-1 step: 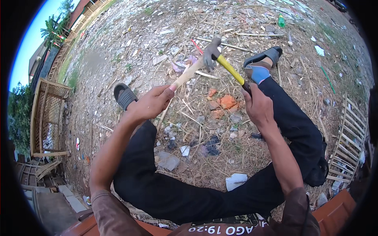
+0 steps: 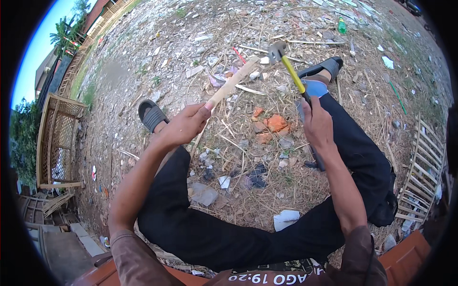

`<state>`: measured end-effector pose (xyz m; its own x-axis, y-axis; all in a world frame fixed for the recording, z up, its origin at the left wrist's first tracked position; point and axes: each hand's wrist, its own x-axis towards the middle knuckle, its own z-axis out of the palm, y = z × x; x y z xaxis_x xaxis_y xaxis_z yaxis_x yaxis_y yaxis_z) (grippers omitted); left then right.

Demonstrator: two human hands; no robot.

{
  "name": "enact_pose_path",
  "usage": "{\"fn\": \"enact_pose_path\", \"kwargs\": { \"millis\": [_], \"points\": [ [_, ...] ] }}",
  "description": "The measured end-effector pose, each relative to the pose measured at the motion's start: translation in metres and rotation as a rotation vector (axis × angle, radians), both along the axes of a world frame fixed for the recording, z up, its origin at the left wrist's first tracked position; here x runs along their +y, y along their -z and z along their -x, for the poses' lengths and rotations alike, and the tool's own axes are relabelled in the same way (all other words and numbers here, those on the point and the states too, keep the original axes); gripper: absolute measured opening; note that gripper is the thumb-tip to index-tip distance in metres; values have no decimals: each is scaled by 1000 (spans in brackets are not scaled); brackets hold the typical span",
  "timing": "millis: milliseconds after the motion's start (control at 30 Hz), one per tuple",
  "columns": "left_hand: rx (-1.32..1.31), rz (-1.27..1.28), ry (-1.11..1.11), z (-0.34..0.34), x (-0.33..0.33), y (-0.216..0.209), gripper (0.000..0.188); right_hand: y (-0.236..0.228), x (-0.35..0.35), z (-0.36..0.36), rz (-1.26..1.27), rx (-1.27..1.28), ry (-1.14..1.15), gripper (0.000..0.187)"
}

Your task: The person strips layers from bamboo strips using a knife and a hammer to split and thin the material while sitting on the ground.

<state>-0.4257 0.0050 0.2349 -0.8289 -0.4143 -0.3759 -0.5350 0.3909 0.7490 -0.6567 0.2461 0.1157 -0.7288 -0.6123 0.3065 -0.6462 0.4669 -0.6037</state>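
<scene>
My left hand (image 2: 188,125) is closed round the lower end of a flat, pale wooden strip (image 2: 233,83), which slants up and to the right. My right hand (image 2: 318,125) grips the dark handle of a claw hammer (image 2: 293,75) with a yellow shaft. The grey metal hammer head is raised to the right of the strip's far end, apart from it. The dark end of the handle shows below my right hand. A bluish-grey edge beside that hand is too unclear to name.
Orange brick pieces (image 2: 276,124) lie on the littered ground between my legs. My sandalled feet stand on either side. A green bottle (image 2: 341,25) lies far right, a slatted wooden frame (image 2: 420,171) at the right edge, and a lattice bamboo structure (image 2: 58,143) at left.
The hammer head has swung away from the wooden strip's upper end, to the right and slightly up. My left hand and the strip have hardly moved.
</scene>
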Motion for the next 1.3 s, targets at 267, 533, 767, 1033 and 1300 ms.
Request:
{"fn": "enact_pose_path", "kwargs": {
  "millis": [267,533,767,1033,1300],
  "points": [
    [-90,-132,-164,-5,-11,17,41,-7,21,-41,234,191,-446,25],
    [-173,-136,-198,-16,-21,33,42,18,21,-25,-28,-141,-95,25],
    [-165,-68,-132,-17,-12,33,42,48,3,-24,-58,-194,-91,27],
    [-193,-120,-187,-23,-15,34,40,52,19,-54,260,-24,-329,27],
    [20,513,-11,-39,-21,42,40,96,10,4,127,-476,310,39]
  ]
}}
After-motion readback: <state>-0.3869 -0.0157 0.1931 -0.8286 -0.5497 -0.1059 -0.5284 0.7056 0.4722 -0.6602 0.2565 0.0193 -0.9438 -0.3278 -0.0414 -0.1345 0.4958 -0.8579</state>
